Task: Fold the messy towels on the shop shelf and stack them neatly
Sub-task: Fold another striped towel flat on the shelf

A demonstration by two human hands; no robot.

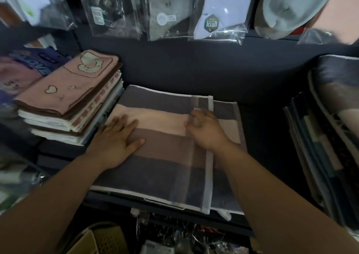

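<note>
Left grip [116, 137] lies flat, fingers straight and spread, pressing the striped towel [159, 166]. Right grip [206, 129] has curled fingers pinching the towel's folded-over flap near its white hem. The towel, banded grey, cream and brown, lies mid-shelf [262, 137], reaching the front edge.

striped towel [155, 149] | grey, cream, brown bands; folded flat on shelf [262, 121]

matt terry-cloth towel [155, 147], glossy plastic packets [217, 20], perhaps socks
</note>
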